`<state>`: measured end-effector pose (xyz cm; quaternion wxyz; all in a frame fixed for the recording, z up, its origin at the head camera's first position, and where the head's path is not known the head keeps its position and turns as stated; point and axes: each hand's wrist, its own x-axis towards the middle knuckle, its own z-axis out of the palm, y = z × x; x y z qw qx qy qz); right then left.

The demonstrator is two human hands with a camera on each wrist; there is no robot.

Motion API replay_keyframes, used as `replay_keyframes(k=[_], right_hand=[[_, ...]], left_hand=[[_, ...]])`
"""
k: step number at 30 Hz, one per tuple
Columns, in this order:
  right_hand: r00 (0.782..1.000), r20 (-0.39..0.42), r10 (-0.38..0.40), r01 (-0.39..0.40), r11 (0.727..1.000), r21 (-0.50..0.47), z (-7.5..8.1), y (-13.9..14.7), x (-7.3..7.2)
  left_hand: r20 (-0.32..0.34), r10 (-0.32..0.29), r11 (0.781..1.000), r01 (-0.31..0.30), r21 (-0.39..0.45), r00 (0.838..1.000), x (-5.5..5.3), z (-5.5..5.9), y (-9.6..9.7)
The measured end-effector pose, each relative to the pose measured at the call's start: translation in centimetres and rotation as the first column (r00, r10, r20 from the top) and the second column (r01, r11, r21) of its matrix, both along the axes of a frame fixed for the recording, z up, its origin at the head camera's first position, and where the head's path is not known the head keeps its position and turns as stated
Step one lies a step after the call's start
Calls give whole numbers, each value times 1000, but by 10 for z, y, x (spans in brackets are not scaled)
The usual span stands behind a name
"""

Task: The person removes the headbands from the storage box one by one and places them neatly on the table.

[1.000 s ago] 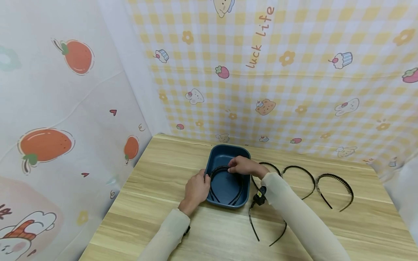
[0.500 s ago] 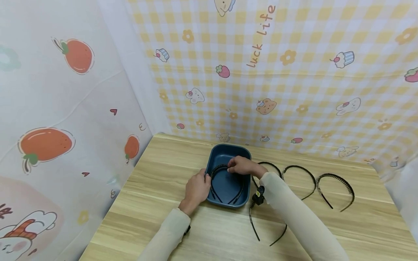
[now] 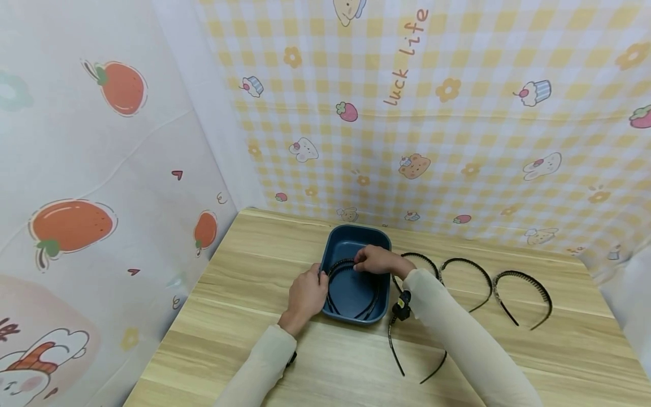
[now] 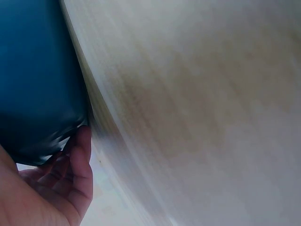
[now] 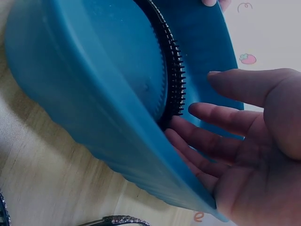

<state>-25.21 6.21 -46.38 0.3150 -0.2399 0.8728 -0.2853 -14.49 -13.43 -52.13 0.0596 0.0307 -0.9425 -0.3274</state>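
A dark blue plastic bin (image 3: 353,291) stands on the table, with black toothed headbands (image 3: 342,262) nested inside it. My left hand (image 3: 307,291) grips the bin's left side, its thumb at the rim; curled fingers (image 4: 82,165) meet the bin's edge in the left wrist view. Over the right rim reaches my right hand (image 3: 378,260), at the top of the headbands' curve. In the right wrist view the thumb stands apart from loosely extended fingers (image 5: 207,139), whose tips touch or nearly touch the headbands. From the head, this hand covers part of the curve.
To the bin's right, several headbands lie on the wooden table (image 3: 244,271): one behind the right wrist (image 3: 424,257), one beside it (image 3: 478,264), one farthest right (image 3: 531,277), and one nearer the front (image 3: 391,342), partly under the right sleeve. A patterned cloth (image 3: 432,135) hangs behind.
The headbands inside the bin have shifted slightly, their lower ends moving a little and back. My right hand moves only slightly; my left hand keeps its place on the bin.
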Motion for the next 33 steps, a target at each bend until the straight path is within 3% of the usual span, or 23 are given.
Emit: replay_keyframes(k=[13,22,33], right_hand=[[999,-37,14,-17,996,-88,-1,5,-3],[1000,-1,-20,19,987,-160,0,7,-3],[991,97,-91,112,966,-235,-5,12,-4]], left_hand=[[-11,2,1000,-2,-1,1000,0,1,0],[7,-2,1000,2,2,1000,1,2,0],[9,-6,1000,6,0,1000,2,3,0]])
